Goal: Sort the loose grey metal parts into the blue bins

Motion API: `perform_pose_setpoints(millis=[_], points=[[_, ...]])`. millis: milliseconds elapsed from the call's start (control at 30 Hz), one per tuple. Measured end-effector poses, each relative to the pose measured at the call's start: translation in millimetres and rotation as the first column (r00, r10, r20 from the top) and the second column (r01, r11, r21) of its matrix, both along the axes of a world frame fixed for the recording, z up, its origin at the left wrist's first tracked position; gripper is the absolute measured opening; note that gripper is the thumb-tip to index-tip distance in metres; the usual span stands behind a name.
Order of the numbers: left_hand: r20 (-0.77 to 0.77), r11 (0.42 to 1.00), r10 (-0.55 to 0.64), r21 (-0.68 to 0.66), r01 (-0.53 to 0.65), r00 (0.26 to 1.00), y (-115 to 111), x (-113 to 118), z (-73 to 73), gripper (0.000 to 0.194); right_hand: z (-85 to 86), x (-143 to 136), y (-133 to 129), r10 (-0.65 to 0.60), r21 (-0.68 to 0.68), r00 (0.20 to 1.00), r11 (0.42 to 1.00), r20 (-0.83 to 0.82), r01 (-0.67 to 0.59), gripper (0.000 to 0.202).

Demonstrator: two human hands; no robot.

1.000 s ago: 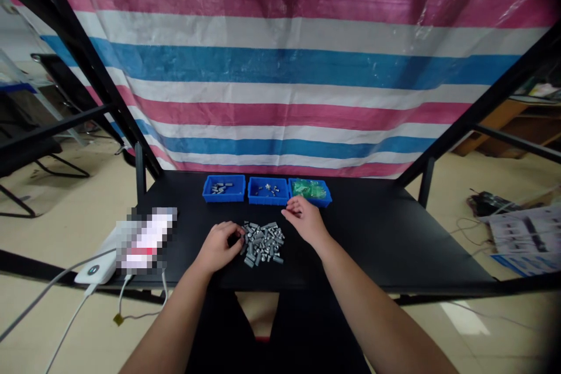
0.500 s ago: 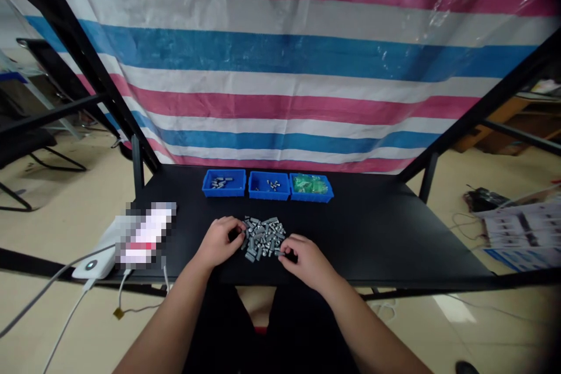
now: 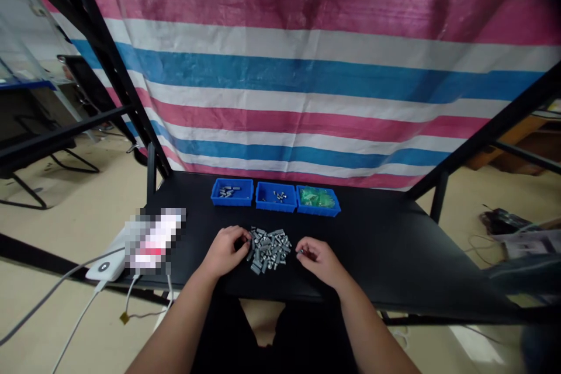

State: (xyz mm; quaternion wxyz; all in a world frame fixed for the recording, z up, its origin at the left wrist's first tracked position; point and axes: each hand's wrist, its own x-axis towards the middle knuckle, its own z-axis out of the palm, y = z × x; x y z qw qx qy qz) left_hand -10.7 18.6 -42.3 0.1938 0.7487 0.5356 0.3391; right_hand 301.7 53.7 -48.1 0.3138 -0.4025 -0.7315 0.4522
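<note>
A heap of small grey and silver metal parts (image 3: 269, 250), some cylindrical like screws or spacers, lies on the black table in front of me. My left hand (image 3: 228, 250) rests at the heap's left edge, its curled fingers and thumb apart, fingertips touching or close to the outermost pieces. To the right of the heap, a little away from it, my right hand (image 3: 319, 258) is closed in a pinch. A small dark metal part (image 3: 300, 252) shows at its fingertips; its exact kind is too small to tell.
Behind the heap stand a left blue bin (image 3: 232, 201) and a middle blue bin (image 3: 276, 206), both with metal parts, and a right blue bin (image 3: 319, 210) with green bags. A white power bank (image 3: 103, 267), blurred phone and cables lie left. A striped sheet (image 3: 289, 87) hangs behind.
My right hand has drawn away from the heap to the right, a small part in its pinch. My left hand stays at the heap's left edge. The view has shifted.
</note>
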Motion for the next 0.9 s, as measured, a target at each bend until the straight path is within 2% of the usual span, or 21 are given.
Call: perform_pose_setpoints(millis=[100,167,200,233,300,400,533,633,767,900], points=[[-0.004,1.000,0.006,-0.011,-0.006,1.000,1.0,-0.4,-1.2,0.012,22.4,-23.2,15.0,0.077,0.051,0.996,0.996,0.041,-0.079,0.010],[-0.004,1.000,0.006,-0.014,-0.006,1.000,1.4,-0.7,-2.2,0.012,42.6,-49.0,26.6,-0.001,0.088,0.997,0.996,-0.077,0.008,0.015],[0.000,1.000,0.004,-0.017,-0.004,1.000,1.5,-0.9,-2.4,0.012,51.8,-62.5,31.7,-0.069,0.068,0.978,0.994,-0.195,0.083,0.024],[0.006,1.000,0.003,-0.018,-0.003,1.000,1.4,-0.9,-2.4,0.012,59.5,-75.0,35.8,-0.095,0.030,0.960,0.994,-0.263,0.106,0.036],[0.017,1.000,0.001,-0.020,-0.001,1.000,1.0,-0.9,-1.7,0.012,67.9,-92.5,39.9,-0.121,0.005,0.949,0.992,-0.290,0.128,0.038],[0.017,1.000,0.005,-0.019,-0.005,1.000,0.3,-0.6,-0.1,0.012,61.8,-93.0,35.9,-0.130,0.108,0.965,0.982,-0.226,0.157,0.024],[-0.007,1.000,0.009,-0.027,-0.009,1.000,0.7,-0.4,-0.3,0.012,36.3,-59.3,21.2,-0.160,0.214,0.984,0.961,-0.080,0.174,0.012],[-0.017,1.000,0.004,-0.022,-0.004,1.000,1.3,-0.4,-1.4,0.012,23.4,-33.3,8.7,-0.116,0.228,0.992,0.968,0.057,0.100,0.001],[-0.018,1.000,-0.009,-0.016,0.009,1.000,2.0,-0.4,-0.8,0.012,19.2,-18.5,-6.0,-0.007,0.276,0.974,0.959,0.226,-0.057,0.018],[-0.017,1.000,-0.010,-0.016,0.010,1.000,2.4,-0.7,-0.7,0.011,18.4,-20.6,-15.9,-0.002,0.327,0.967,0.941,0.254,-0.084,0.028]])
